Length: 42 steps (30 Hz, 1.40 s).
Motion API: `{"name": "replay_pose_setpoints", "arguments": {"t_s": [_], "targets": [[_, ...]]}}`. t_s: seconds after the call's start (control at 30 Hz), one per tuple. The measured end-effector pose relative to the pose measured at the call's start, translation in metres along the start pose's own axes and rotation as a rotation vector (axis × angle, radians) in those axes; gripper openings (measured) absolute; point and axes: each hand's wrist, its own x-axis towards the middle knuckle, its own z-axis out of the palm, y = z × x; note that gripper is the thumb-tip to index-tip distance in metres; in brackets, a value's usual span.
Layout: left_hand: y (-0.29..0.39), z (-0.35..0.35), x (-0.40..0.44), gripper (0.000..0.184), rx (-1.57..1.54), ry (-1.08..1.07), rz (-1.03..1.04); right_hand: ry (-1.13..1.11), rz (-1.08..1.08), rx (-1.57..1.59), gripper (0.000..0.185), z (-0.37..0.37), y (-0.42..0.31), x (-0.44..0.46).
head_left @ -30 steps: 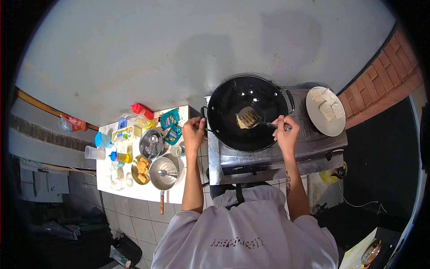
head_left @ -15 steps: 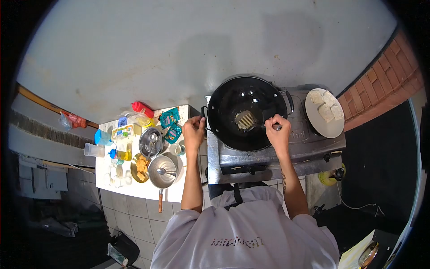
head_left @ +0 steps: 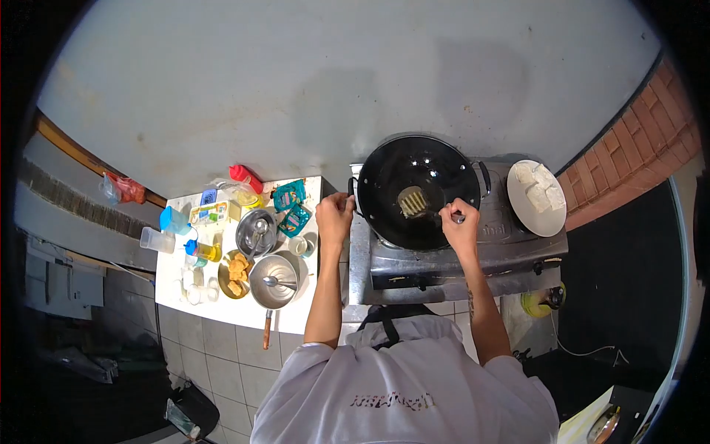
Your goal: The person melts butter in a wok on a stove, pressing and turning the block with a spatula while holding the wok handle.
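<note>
Compared with a second ago, the right hand has come further in over the wok, and the food that showed beside the turner is now mostly hidden; we take the pale yellow strips in the slots to be that food, under the blade near the wok's middle. We have the right fingers clamped round the turner's grip, just above the wok's right front rim. The left hand is closed on the handle at the wok's left side. The stove is under the wok, the plate of white pieces is to its right, and the table, with a pan and golden pieces, is to its left. From here, we judge that pressing or scraping too hard could break the food, and a steep turner could let it slide off into the wok's bowl. If the left fingers slacken, a firm push could shift the wok on its support. Our right knuckles sit low over the rim, so a careless dip could bring skin against the metal; if the wok is hot, that means a burn. A sudden flip might splash any liquid inside. We cannot see a flame, so the heat stays unknown.
</note>
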Motion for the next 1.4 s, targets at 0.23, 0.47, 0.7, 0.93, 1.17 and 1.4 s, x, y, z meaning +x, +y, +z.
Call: {"name": "replay_pose_setpoints", "arguments": {"t_s": [0.23, 0.47, 0.7, 0.93, 1.17, 1.4], "targets": [[-0.004, -0.001, 0.004, 0.024, -0.025, -0.017, 0.067, 0.003, 0.222, -0.034, 0.024, -0.004, 0.003, -0.003], [0.004, -0.013, 0.002, 0.023, 0.027, -0.065, 0.05, -0.003, 0.138, -0.132, 0.024, -0.01, -0.009, -0.015], [0.001, -0.006, 0.011, 0.024, 0.072, -0.068, 0.082, 0.038, 0.05, -0.116, 0.023, 0.003, -0.022, -0.011], [0.004, -0.002, 0.008, 0.025, 0.119, 0.032, 0.077, 0.052, 0.141, 0.024, 0.023, -0.012, -0.006, 0.002], [0.028, -0.002, -0.001, 0.025, 0.179, 0.072, -0.047, -0.122, 0.011, -0.019, 0.024, -0.028, 0.009, 0.022], [0.031, 0.016, -0.013, 0.028, 0.229, 0.198, -0.074, -0.228, -0.023, 0.14, 0.024, -0.026, 0.028, 0.031]]}}
